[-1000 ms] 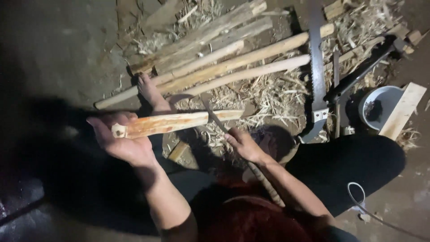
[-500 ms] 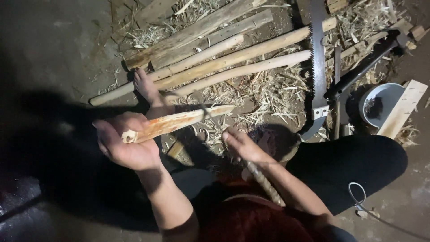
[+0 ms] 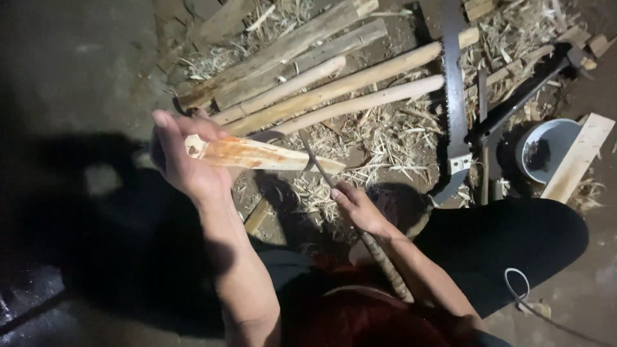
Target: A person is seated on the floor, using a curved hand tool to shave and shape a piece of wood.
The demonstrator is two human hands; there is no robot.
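Note:
My left hand (image 3: 186,164) grips the thick end of a short, pale piece of wood (image 3: 257,154) with reddish streaks, held level above the ground with its pointed end to the right. My right hand (image 3: 357,205) holds a long knife by a wrapped handle (image 3: 385,263) that runs back along my forearm. Its dark blade (image 3: 315,160) angles up and left and meets the wood near the pointed end.
Several long wooden poles (image 3: 334,83) lie on the ground ahead among wood shavings (image 3: 385,135). A saw (image 3: 455,96) lies to the right of them, with a dark long tool (image 3: 520,96), a grey bowl (image 3: 559,132) and a pale plank (image 3: 578,157) beyond. My dark-trousered leg (image 3: 508,244) stretches right.
My left hand has lifted the wood and tilted it so the pointed end slopes slightly down. The blade has stayed against the wood near the tip.

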